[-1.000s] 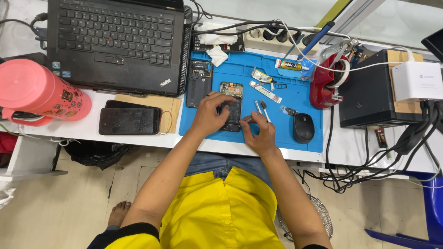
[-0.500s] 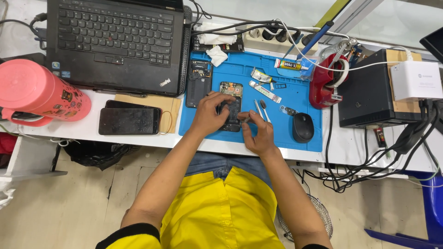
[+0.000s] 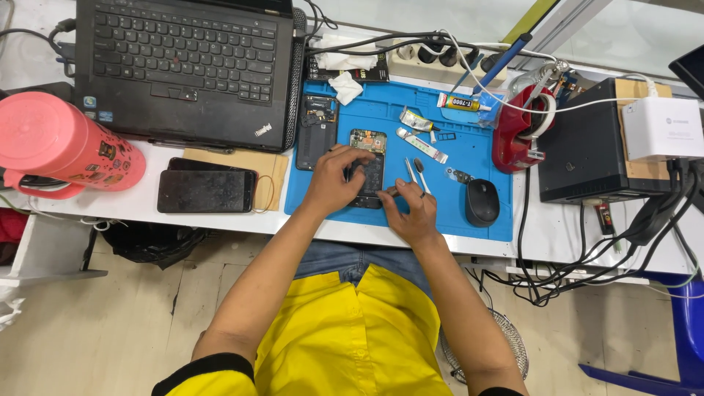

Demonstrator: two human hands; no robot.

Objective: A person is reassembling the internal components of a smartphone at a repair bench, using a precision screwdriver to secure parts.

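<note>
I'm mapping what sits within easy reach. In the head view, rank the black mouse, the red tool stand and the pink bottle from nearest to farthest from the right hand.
From the right hand:
1. Black mouse, just to its right on the blue mat.
2. Red tool stand, farther right and back.
3. Pink bottle, far left.

Dark phone screen [image 3: 206, 191] beside laptop [image 3: 183, 66]

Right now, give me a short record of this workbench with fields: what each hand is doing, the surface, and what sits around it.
Left hand: left hand rests on the opened phone, steadying it
Right hand: right hand at the phone's lower edge, pinching a small tool too small to identify
Surface: blue mat on a white table
Right of the phone: tweezers, black mouse
Left of the mat: dark phone, laptop, pink bottle
</note>
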